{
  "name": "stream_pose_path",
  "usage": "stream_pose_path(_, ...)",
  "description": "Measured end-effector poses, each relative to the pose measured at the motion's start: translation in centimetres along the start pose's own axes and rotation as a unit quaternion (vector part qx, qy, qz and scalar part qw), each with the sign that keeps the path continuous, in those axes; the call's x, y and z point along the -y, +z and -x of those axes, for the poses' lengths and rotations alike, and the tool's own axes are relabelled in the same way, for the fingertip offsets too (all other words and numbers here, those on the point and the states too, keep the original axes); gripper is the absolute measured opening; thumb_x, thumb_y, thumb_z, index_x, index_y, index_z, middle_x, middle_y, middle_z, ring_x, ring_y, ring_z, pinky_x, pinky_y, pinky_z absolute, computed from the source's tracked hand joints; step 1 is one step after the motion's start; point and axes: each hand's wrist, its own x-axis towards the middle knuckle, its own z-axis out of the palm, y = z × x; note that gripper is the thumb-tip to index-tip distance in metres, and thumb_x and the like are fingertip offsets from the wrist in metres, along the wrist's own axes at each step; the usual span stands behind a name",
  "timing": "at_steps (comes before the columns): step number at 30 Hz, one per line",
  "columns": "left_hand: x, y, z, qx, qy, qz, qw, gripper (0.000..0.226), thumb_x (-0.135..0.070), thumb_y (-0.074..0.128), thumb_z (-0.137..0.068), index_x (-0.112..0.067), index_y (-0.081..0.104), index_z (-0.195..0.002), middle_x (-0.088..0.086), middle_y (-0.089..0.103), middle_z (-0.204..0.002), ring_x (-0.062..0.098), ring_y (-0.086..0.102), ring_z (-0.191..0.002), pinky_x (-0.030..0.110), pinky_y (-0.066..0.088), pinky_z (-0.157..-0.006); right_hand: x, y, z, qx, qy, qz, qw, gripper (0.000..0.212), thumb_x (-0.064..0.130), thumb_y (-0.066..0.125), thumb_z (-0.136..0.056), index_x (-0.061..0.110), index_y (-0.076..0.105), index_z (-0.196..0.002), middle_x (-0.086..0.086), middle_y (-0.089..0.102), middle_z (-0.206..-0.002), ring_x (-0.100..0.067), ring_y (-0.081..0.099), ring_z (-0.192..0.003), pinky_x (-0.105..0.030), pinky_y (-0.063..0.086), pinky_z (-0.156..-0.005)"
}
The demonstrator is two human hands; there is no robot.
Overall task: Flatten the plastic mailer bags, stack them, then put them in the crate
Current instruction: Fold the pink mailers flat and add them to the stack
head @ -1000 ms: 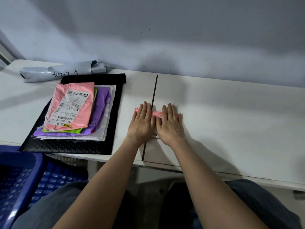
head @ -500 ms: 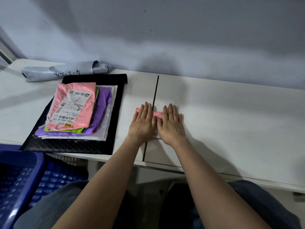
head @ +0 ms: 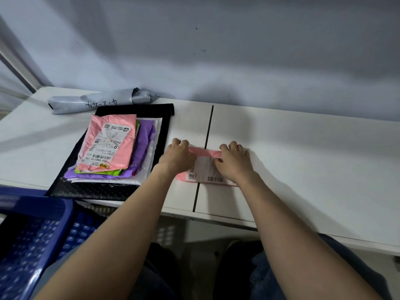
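Note:
A small pink mailer bag with a white shipping label lies flat on the white table across the dark seam. My left hand presses on its left end with fingers curled at the far edge. My right hand grips its right end the same way. To the left sits a stack of flattened mailers: pink on top, then green, purple and white, all on a large black mailer. A blue crate stands below the table at lower left.
A rolled grey mailer with handwriting lies against the wall behind the stack. The table's front edge runs just above my lap. A grey wall rises behind the table. The table stretches right of my hands.
My hands, side by side and flat over the pink bag before, have slid apart to its two ends and their fingers have curled. The label now shows between them.

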Motion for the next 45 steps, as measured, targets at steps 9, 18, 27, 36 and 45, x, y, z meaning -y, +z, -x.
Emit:
stream_pose_path(9,1.8,-1.2,1.4,0.125,-0.089,-0.013,0.988,0.038,-0.035,0.061,-0.087,-0.005,0.058,-0.109,0.000,0.056,-0.067,0.013,0.055,-0.063,0.025,0.044,-0.060,-0.5,-1.0,0.5,0.038,0.054,-0.039,0.997,0.051,0.048,0.058,-0.085,0.013,0.051,-0.121,-0.010,0.056,-0.123,-0.030,0.050,-0.118,-0.039,0.037,-0.096)
stream_pose_path(18,0.8,-1.0,1.3,0.092,-0.164,0.347,0.919,0.047,-0.020,0.065,-0.087,-0.011,0.028,-0.114,0.005,0.062,-0.084,0.013,0.061,-0.065,0.026,0.051,-0.063,-0.3,-1.1,0.3,0.085,0.083,-0.220,0.968,0.044,0.038,0.069,-0.081,0.009,0.059,-0.112,-0.009,0.068,-0.109,-0.026,0.064,-0.098,-0.029,0.042,-0.073)
stream_pose_path(27,-0.6,-2.1,2.0,0.098,-0.132,0.498,0.851,0.039,-0.017,0.063,-0.088,-0.018,0.041,-0.121,0.007,0.060,-0.106,0.019,0.061,-0.088,0.028,0.052,-0.073,2.3,-2.4,-0.5,-0.045,0.088,-0.412,0.906,0.037,0.031,0.070,-0.083,0.008,0.056,-0.109,-0.004,0.064,-0.099,-0.025,0.063,-0.094,-0.027,0.045,-0.074)
stream_pose_path(36,2.3,-7.5,1.3,-0.175,-0.054,0.534,0.825,0.057,-0.007,0.069,-0.082,-0.013,0.038,-0.131,0.017,0.066,-0.099,0.028,0.066,-0.078,0.034,0.060,-0.069,9.6,-5.3,-1.1,-0.087,0.041,-0.546,0.832,0.040,0.028,0.053,-0.092,0.020,0.039,-0.128,0.000,0.060,-0.090,-0.023,0.062,-0.087,-0.027,0.045,-0.063)
stream_pose_path(45,13.4,-11.8,3.2,-0.202,-0.106,0.309,0.923,0.051,-0.020,0.066,-0.085,-0.025,0.049,-0.132,0.017,0.068,-0.105,0.033,0.066,-0.095,0.044,0.053,-0.088,19.0,-2.0,-1.2,0.008,-0.081,-0.471,0.878,0.056,-0.003,0.060,-0.075,0.013,0.053,-0.127,-0.010,0.063,-0.119,-0.024,0.060,-0.108,-0.025,0.044,-0.091)
